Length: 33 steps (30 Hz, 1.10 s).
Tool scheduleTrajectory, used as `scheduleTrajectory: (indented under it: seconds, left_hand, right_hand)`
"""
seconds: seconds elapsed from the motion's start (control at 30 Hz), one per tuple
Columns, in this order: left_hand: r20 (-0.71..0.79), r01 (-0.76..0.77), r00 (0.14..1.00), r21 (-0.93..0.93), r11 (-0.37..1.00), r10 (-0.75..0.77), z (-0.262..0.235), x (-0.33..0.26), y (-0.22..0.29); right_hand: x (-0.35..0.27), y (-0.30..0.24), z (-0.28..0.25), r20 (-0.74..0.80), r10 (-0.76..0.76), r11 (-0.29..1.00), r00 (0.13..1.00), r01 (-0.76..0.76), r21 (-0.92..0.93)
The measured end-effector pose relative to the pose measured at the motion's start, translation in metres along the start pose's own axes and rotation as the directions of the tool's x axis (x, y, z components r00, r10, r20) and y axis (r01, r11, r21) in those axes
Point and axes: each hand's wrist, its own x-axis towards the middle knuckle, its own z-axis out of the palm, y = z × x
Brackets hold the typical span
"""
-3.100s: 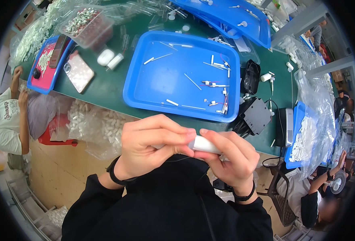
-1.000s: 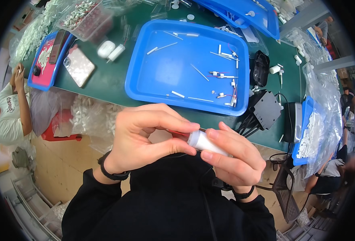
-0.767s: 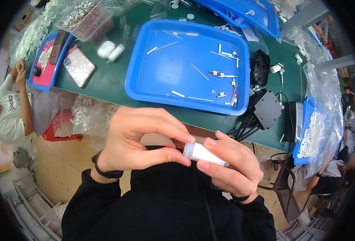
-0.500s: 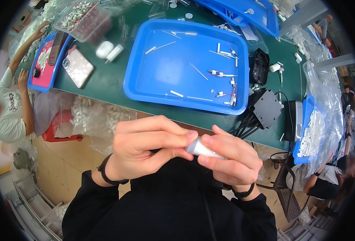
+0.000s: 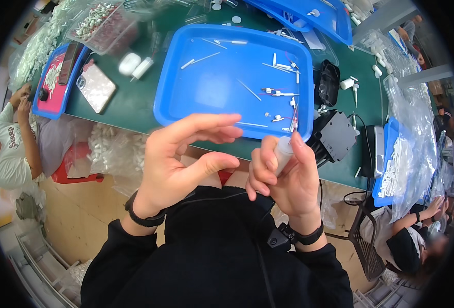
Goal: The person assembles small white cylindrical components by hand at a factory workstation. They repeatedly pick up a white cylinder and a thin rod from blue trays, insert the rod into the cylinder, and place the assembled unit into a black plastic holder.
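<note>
Here hands apart: right hand [image 5: 288,177] gripping white tube [image 5: 282,153], below tray rim [image 5: 221,128]

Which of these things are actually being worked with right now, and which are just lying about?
In use: white tube in the right hand; left hand open beside it; blue tray of small parts.

Lying about: phone, black box, white capsule.

Head camera, steeply down, close above hands [image 5: 227,169].
</note>
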Motion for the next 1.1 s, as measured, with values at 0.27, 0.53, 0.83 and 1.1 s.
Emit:
scheduleTrajectory:
  seconds: [0.27,0.53,0.83,1.1]
  left_hand:
    - [-0.022,0.023,0.999,-0.064,0.998,-0.024,-0.001,-0.006,-0.007]
    - [-0.035,0.002,0.999,-0.065,0.998,-0.004,-0.004,-0.010,-0.014]
    - [-0.067,0.059,0.996,-0.107,0.993,-0.066,-0.006,-0.011,-0.017]
    - [-0.096,0.113,0.988,-0.060,0.992,-0.118,-0.010,-0.007,-0.022]
  right_hand:
    - [0.004,0.002,0.001,0.059,-0.035,0.999,0.998,0.036,-0.016]
    - [0.010,0.007,-0.008,0.089,0.075,0.958,0.993,-0.096,0.269]
    - [0.013,0.015,-0.012,0.062,0.088,0.943,0.994,-0.103,0.318]
    - [0.012,-0.004,-0.014,0.009,0.025,0.998,1.000,-0.025,0.063]
